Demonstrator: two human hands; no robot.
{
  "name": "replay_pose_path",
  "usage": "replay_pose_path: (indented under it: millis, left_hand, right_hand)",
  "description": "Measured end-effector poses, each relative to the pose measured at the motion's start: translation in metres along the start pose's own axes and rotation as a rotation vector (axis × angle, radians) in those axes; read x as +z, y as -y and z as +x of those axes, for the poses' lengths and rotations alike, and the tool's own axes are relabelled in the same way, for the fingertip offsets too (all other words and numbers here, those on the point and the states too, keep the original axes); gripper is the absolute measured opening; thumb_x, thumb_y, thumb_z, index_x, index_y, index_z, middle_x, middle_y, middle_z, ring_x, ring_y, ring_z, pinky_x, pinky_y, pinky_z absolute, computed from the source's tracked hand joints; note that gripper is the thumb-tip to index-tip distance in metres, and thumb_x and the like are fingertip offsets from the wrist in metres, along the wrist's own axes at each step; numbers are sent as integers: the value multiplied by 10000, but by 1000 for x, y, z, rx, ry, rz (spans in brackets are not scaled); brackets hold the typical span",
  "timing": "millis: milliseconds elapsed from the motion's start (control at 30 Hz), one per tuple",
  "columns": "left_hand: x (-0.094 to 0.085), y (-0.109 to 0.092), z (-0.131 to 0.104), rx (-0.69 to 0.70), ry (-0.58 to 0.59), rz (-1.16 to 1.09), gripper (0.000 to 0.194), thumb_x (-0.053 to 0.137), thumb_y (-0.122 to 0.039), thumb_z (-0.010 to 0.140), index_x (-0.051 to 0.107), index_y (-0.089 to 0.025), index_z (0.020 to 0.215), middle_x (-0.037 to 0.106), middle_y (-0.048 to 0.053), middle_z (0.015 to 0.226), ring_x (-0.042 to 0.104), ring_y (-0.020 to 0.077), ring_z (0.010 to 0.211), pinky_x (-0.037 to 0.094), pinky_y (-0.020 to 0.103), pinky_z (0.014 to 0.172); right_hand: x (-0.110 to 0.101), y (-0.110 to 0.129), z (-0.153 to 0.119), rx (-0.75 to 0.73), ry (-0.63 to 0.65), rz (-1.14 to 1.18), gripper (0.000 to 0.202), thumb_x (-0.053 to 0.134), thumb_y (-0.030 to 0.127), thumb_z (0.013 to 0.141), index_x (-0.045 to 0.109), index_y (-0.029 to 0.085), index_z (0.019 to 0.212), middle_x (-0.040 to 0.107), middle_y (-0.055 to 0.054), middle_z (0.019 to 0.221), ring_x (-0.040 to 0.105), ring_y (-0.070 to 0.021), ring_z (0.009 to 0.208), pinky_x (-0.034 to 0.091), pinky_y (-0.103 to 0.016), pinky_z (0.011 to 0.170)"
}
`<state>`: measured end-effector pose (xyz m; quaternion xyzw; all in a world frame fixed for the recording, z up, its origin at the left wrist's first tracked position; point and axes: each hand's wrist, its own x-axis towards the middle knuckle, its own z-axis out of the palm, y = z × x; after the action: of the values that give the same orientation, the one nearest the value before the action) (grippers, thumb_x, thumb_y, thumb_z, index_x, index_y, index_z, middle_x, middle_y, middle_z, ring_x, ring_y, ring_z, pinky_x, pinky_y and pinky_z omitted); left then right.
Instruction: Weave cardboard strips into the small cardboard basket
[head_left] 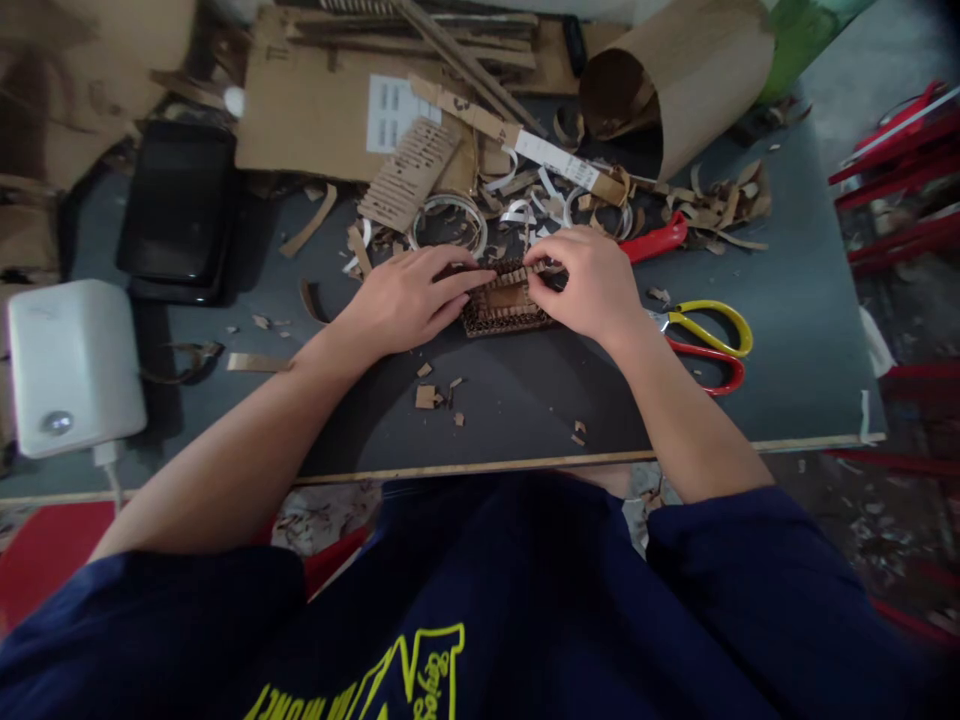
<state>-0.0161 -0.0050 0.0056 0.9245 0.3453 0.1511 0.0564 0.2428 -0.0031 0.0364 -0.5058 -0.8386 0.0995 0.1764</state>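
A small rectangular box of layered corrugated cardboard (506,322) lies on the dark tabletop, with a plain brown floor inside its walls. My left hand (411,298) holds its left end, the index finger stretched along the far wall and the thumb low at the side. At the far right corner, my right hand (589,283) pinches a thin corrugated cardboard strip (517,273) against the top of the far wall. The strip's right end is partly hidden by my fingers. Scissors (709,345) with one yellow and one red handle lie beside my right wrist.
Tape rolls (448,225), a red-handled tool (656,240) and many paper scraps lie behind the box. Farther back are a cardboard sheet (300,110) and a large cardboard tube (701,75). On the left sit a black device (176,205) and a white cabled box (75,360).
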Motion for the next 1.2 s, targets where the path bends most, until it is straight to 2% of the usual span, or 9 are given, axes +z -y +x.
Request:
replay_pose_path:
  millis: [133, 233, 433, 700, 900, 1033, 1133, 1200]
  left_hand:
    - [-2, 0, 1, 7, 19, 19, 425, 350, -307, 1036, 637, -310, 1349, 585, 113, 1383, 611, 309, 1212, 518, 478, 977]
    - [-2, -1, 1, 9, 13, 53, 424, 347, -311, 1041, 641, -291, 1346, 602, 120, 1363, 627, 308, 1180, 528, 467, 944]
    - [-3, -3, 2, 9, 1, 70, 419, 350, -308, 1041, 650, -286, 1333, 635, 103, 1327, 646, 291, 1144, 534, 454, 937]
    - [-4, -5, 2, 9, -4, 64, 408, 366, -287, 1035, 664, -265, 1312, 630, 113, 1331, 648, 294, 1153, 542, 452, 931]
    - [-4, -4, 2, 27, -5, 95, 413, 359, -296, 1040, 652, -274, 1331, 639, 116, 1319, 664, 295, 1126, 551, 452, 907]
    - [-2, -2, 2, 40, -19, 97, 414, 357, -291, 1040, 654, -272, 1329, 634, 121, 1322, 668, 291, 1122, 556, 451, 913]
    - [-2, -2, 1, 50, -28, 105, 418, 346, -291, 1044, 661, -261, 1318, 632, 126, 1320, 675, 290, 1101, 566, 450, 897]
    - [-1, -1, 1, 50, -27, 107, 416, 347, -294, 1045, 658, -264, 1320, 630, 121, 1324, 677, 286, 1097, 567, 448, 897]
  right_hand:
    - [1, -1, 0, 22, -27, 41, 222, 561, 236, 889, 744, 235, 1016, 757, -57, 1056, 696, -262, 987, 571, -439, 894]
    - [4, -1, 0, 35, -59, 69, 227, 572, 248, 897, 753, 236, 1033, 763, -54, 1075, 702, -262, 1004, 581, -427, 877]
    - [8, -3, 0, 48, -91, 68, 243, 583, 239, 906, 778, 235, 1050, 744, -77, 1132, 670, -279, 1116, 544, -456, 990]
    - [9, -5, 0, 25, -87, 44, 232, 582, 228, 900, 772, 227, 1033, 735, -89, 1142, 668, -283, 1107, 535, -467, 1000]
    - [5, -2, 1, 13, -41, 35, 243, 548, 214, 914, 751, 204, 1047, 726, -106, 1153, 667, -287, 1107, 549, -441, 939]
    - [0, -5, 0, 2, -23, 40, 333, 525, 195, 904, 737, 193, 1160, 717, -109, 1188, 648, -293, 1136, 542, -446, 942]
    - [-4, -10, 0, -4, -24, 43, 439, 493, 150, 876, 695, 204, 1261, 728, -91, 1145, 641, -282, 1121, 544, -438, 925]
    - [-6, -12, -1, -17, -28, 43, 445, 499, 153, 859, 693, 213, 1255, 734, -81, 1102, 643, -276, 1093, 549, -430, 901]
